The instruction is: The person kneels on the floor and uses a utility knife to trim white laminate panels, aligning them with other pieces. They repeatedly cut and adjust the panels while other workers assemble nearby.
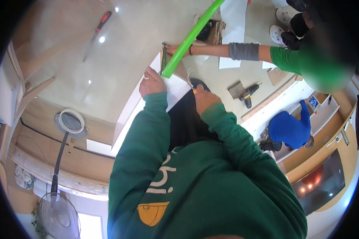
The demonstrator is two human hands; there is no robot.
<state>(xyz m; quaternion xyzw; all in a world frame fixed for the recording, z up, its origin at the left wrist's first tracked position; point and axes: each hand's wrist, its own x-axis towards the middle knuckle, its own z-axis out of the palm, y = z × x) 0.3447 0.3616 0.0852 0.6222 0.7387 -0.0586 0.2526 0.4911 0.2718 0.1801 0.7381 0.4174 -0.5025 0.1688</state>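
A long white board point(130, 111) runs along my left side, with its far end in front of me. My left hand point(152, 83) is closed on the board near that end, its fingers curled at the edge. My right hand point(207, 100) is closed around a small orange-handled tool point(194, 91), most of it hidden by the fingers. A thin pale curl point(190, 74) rises beside it. The bright green strip point(191, 38) slants across the view, its lower end near my left fingers. Another person's hand point(174, 50) touches the far corner of the board.
A red-handled screwdriver point(103, 20) lies on the floor at far left. To the right are a yellow-black drill point(249, 95) and white panels point(232, 28). A standing fan point(60, 215) is at lower left. A person in blue point(288, 128) bends by the shelves.
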